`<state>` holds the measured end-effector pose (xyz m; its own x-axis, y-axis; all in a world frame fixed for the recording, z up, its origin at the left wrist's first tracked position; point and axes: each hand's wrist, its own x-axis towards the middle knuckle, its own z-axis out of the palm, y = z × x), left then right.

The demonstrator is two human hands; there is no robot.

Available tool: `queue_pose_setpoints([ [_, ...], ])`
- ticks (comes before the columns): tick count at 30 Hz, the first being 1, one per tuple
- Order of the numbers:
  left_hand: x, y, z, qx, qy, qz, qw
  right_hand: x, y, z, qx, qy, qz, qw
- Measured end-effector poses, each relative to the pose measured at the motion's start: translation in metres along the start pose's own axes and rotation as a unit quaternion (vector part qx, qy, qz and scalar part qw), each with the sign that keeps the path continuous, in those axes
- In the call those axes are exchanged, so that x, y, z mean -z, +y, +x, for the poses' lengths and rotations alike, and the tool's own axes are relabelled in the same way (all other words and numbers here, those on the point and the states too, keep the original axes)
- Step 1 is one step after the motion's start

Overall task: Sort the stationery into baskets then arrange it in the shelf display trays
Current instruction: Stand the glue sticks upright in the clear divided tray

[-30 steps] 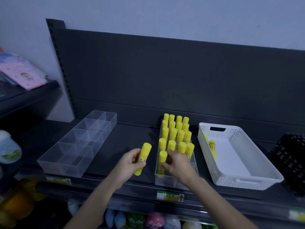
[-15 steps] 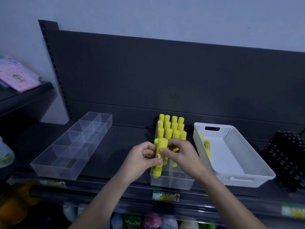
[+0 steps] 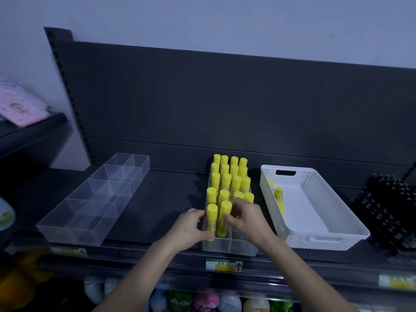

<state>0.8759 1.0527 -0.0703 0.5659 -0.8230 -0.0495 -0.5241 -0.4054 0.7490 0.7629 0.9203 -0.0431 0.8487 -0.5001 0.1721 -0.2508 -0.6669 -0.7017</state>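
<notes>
Dark shelf (image 3: 171, 199): left hand (image 3: 189, 229) grasping glue stick (image 3: 211, 221) upright at clear tray (image 3: 229, 245) front; right hand (image 3: 249, 218) gripping neighbouring stick (image 3: 224, 218). Behind, yellow sticks (image 3: 230, 174) standing in rows. White basket (image 3: 315, 242) right, two sticks inside.

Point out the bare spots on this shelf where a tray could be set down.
The widest free patch is the dark shelf between the empty clear divided tray and the glue stick tray. The white basket floor is mostly bare, with glue sticks only along its left wall. Crowded: both hands at the glue tray's front; basket and black rack nearly touch.
</notes>
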Motion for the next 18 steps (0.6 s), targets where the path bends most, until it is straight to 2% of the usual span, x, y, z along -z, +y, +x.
queue_pose_setpoints([
  [8, 0.0009, -0.0007, 0.0017, -0.005, -0.004, 0.008, 1.0, -0.0086, 0.0074, -0.0024, 0.006, 0.001, -0.059, 0.998],
  [18, 0.0054, 0.0025, 0.0045, -0.009, -0.018, 0.035, 0.999, -0.0109, 0.0097, -0.0041, -0.019, 0.004, -0.066, 0.998],
])
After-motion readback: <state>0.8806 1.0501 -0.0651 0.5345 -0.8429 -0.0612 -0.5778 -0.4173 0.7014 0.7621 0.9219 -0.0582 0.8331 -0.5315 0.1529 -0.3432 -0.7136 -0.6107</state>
